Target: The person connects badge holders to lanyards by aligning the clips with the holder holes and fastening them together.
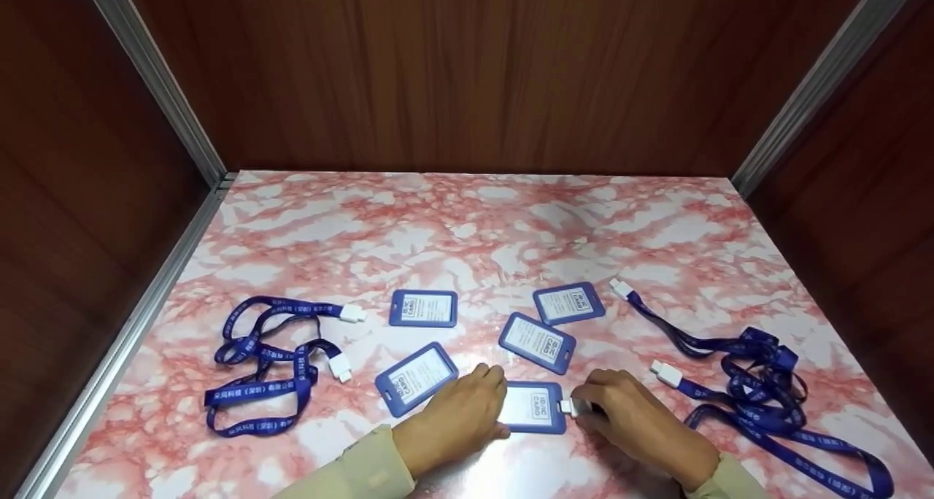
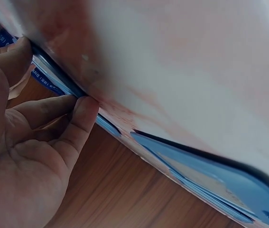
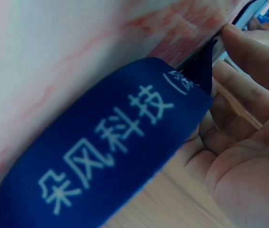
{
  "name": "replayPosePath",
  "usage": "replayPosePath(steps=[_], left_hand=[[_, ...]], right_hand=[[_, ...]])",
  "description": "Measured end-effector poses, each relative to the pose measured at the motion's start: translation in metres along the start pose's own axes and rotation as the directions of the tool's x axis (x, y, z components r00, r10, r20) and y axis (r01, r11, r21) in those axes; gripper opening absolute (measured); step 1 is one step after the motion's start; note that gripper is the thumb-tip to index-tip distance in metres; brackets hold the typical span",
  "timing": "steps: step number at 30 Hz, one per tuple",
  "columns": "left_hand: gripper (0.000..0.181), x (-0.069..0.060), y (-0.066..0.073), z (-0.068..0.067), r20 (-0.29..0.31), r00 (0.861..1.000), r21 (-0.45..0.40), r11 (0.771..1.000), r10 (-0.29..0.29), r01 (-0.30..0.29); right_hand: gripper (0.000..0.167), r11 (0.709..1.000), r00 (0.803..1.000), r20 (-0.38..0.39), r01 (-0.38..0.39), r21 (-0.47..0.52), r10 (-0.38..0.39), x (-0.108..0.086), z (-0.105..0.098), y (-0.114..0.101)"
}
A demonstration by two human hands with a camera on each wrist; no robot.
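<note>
Flat on the table lies a blue-framed ID card holder [image 1: 536, 408], its slotted end towards the right. My left hand [image 1: 461, 411] grips its left end; in the left wrist view, thumb and fingers of that hand [image 2: 44, 118] pinch its two edges. My right hand [image 1: 631, 415] pinches the white clip [image 1: 576, 407] of a lanyard, whose tip meets the slotted end. Whether the clip is hooked in the slot, I cannot tell. The blue lanyard strap [image 3: 110, 137] with white lettering runs from my right hand [image 3: 248, 95] in the right wrist view.
Several other card holders lie behind, one [image 1: 416, 378] beside my left hand and another [image 1: 536, 342] just beyond. Blue lanyards [image 1: 266, 368] with white clips lie tangled at left, more lanyards [image 1: 762, 382] at right. Wood-grain panels [image 1: 467, 76] wall the marbled table [image 1: 467, 222].
</note>
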State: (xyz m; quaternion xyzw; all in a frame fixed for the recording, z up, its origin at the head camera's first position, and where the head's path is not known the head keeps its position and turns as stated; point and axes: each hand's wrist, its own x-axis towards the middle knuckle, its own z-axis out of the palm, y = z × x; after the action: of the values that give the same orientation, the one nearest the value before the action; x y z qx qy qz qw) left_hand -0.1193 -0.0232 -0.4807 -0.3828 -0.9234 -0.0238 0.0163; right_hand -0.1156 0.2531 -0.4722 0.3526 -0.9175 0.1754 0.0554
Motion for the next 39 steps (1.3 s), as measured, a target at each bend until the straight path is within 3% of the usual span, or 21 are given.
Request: replayPosePath(steps=[39], left_hand=[[0.059,0.0031,0.0018,0.0009,-0.032,0.999,0.060,0.998,0.019,-0.017]], right_hand=[[0.018,0.999,1.000,-0.019,0.022,0.049,-0.021,0.0025,0.0047,-0.0020]])
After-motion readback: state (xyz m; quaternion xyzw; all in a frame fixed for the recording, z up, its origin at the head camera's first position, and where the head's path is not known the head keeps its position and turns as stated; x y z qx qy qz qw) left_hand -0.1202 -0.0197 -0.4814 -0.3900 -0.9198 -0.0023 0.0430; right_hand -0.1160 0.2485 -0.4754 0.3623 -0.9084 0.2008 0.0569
